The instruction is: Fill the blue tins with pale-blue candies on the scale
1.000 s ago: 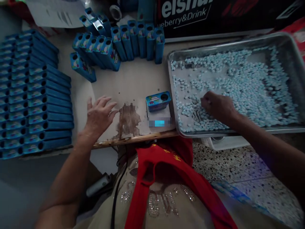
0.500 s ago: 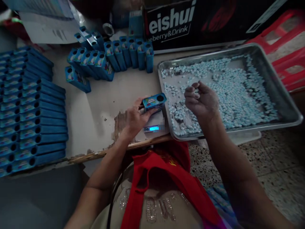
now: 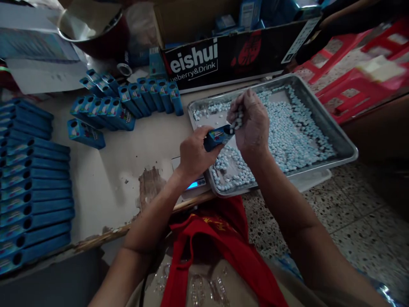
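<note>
My left hand (image 3: 198, 151) is wrapped round a small blue box (image 3: 219, 137), tilted with its round opening toward my right hand. My right hand (image 3: 251, 123) cups several pale blue candies (image 3: 237, 119) right at that opening, above the near left part of the metal tray. More such candies (image 3: 287, 132) are spread over the metal tray (image 3: 347, 157). Below my left hand, a small scale (image 3: 200, 182) with a lit display is partly hidden.
Stacked blue boxes (image 3: 38, 192) fill the left of the table (image 3: 111, 183); several more stand upright behind (image 3: 150, 96). A black carton (image 3: 230, 59) holding blue packs is at the back. Red stools (image 3: 348, 89) stand at the right. A person's arm (image 3: 345, 13) shows top right.
My left hand has lifted the blue box off the scale toward the tray and tilted it. My right hand has come over to its opening with candies. The view has shifted.
</note>
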Demonstrator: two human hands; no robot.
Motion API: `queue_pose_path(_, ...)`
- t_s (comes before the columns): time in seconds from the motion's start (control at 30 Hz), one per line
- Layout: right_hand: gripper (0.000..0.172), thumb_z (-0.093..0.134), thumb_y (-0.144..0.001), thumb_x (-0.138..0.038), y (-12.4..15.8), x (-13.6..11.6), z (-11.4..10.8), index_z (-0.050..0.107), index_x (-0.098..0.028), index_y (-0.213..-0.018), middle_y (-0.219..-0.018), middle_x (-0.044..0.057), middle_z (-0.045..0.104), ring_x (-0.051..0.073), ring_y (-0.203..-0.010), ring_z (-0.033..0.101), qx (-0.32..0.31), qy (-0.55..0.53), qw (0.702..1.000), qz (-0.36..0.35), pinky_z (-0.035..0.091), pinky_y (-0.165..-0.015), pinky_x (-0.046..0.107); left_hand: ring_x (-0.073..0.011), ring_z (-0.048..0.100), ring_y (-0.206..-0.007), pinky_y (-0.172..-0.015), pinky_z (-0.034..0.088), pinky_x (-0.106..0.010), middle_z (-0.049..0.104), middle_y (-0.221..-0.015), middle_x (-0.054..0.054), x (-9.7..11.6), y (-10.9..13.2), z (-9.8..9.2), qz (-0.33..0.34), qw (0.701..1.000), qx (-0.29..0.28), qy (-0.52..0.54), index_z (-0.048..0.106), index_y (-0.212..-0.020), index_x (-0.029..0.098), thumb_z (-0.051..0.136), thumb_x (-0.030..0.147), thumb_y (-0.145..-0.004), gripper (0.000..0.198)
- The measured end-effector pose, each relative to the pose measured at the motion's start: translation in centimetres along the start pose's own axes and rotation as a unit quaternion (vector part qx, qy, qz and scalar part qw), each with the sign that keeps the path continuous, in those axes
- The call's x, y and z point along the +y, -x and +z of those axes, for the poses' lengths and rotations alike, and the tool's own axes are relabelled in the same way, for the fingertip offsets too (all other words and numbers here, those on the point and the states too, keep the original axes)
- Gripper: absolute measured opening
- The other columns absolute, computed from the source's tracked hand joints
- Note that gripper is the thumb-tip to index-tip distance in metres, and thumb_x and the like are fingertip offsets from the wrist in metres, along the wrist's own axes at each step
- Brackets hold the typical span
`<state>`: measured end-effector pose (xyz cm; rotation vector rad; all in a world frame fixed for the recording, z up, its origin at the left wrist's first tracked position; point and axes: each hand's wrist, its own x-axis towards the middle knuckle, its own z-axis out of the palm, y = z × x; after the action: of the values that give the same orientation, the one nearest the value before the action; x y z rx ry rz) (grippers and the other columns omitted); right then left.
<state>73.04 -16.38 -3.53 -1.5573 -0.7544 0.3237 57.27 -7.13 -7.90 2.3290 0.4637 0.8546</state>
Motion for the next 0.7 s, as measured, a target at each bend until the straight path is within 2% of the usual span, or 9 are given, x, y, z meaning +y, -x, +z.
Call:
queue_pose_path(0.13, 0.058, 0.035, -0.114, -0.085, 0.8, -0.2, -0.6, 0.068, -0.037, -0.114, -0.111, 0.012, 0.078, 0.032, -0.097, 0.065, 0.017, -0.011, 1.0, 0.013, 0.057, -0.088, 0.052, -0.0288, 0.086, -0.108, -0.096, 0.071, -0.039, 0.087, -0.123, -0.008, 0.2, 0.1, 1.2, 0.002, 1.0, -0.012, 0.001, 0.079, -0.129, 0.025, 0.102, 0.03, -0.091, 0.044)
queue_pose_path(0.2, 0.06, 0.035, -0.116, -0.084, 1.0, -0.1, -0.9, 0.069, -0.035, -0.113, -0.106, 0.012, 0.076, 0.031, -0.096, 0.067, 0.019, -0.017, 1.0, 0.01, 0.058, -0.088, 0.051, -0.0292, 0.086, -0.111, -0.097, 0.071, -0.039, 0.087, -0.125, -0.008, 0.1, 0.1, 1.6, 0.0, 1.0, -0.018, 0.002, 0.078, -0.13, 0.025, 0.101, 0.029, -0.092, 0.045)
queue_pose_path(0.33, 0.07, 0.02, -0.118, -0.082, 1.2, 0.7, -1.2, 0.068, -0.033, -0.112, -0.102, 0.012, 0.072, 0.031, -0.097, 0.073, 0.007, -0.018, 1.0, -0.007, 0.061, -0.092, 0.049, -0.0292, 0.086, -0.115, -0.1, 0.072, -0.04, 0.087, -0.126, -0.007, 0.0, 0.1, 2.2, -0.006, 1.0, -0.018, 0.004, 0.077, -0.129, 0.027, 0.101, 0.025, -0.091, 0.045)
queue_pose_path(0.4, 0.08, 0.014, -0.116, -0.088, 1.1, 1.1, -1.3, 0.071, -0.033, -0.118, -0.105, 0.013, 0.071, 0.032, -0.105, 0.075, -0.006, 0.011, 1.0, -0.023, 0.062, -0.094, 0.048, -0.0288, 0.086, -0.115, -0.102, 0.071, -0.04, 0.087, -0.126, -0.006, -0.1, 0.1, 2.4, -0.008, 1.0, -0.011, 0.011, 0.077, -0.127, 0.027, 0.102, 0.024, -0.09, 0.045)
queue_pose_path(0.47, 0.084, 0.019, -0.113, -0.096, 1.1, 1.1, -1.6, 0.075, -0.034, -0.126, -0.107, 0.013, 0.071, 0.034, -0.111, 0.075, -0.026, 0.059, 0.997, -0.039, 0.062, -0.094, 0.049, -0.0283, 0.085, -0.114, -0.101, 0.071, -0.04, 0.087, -0.125, -0.006, -0.2, 0.0, 2.6, -0.012, 1.0, -0.004, 0.022, 0.076, -0.126, 0.028, 0.102, 0.023, -0.091, 0.044)
queue_pose_path(0.57, 0.078, 0.031, -0.113, -0.095, 0.9, 0.2, -2.3, 0.076, -0.035, -0.133, -0.108, 0.014, 0.073, 0.038, -0.115, 0.074, -0.034, 0.067, 0.996, -0.041, 0.062, -0.096, 0.055, -0.0266, 0.084, -0.113, -0.098, 0.071, -0.039, 0.086, -0.125, -0.005, -0.6, 0.0, 3.0, -0.021, 0.998, 0.009, 0.056, 0.075, -0.127, 0.028, 0.101, 0.018, -0.091, 0.045)
queue_pose_path(0.7, 0.064, 0.038, -0.118, -0.085, 0.7, -0.9, -3.3, 0.075, -0.036, -0.136, -0.127, 0.016, 0.076, 0.041, -0.134, 0.071, -0.017, 0.025, 0.999, -0.036, 0.062, -0.105, 0.061, -0.0242, 0.084, -0.112, -0.099, 0.071, -0.037, 0.084, -0.123, -0.002, -1.2, -0.1, 4.0, -0.04, 0.993, 0.031, 0.102, 0.073, -0.125, 0.028, 0.101, 0.01, -0.089, 0.05)
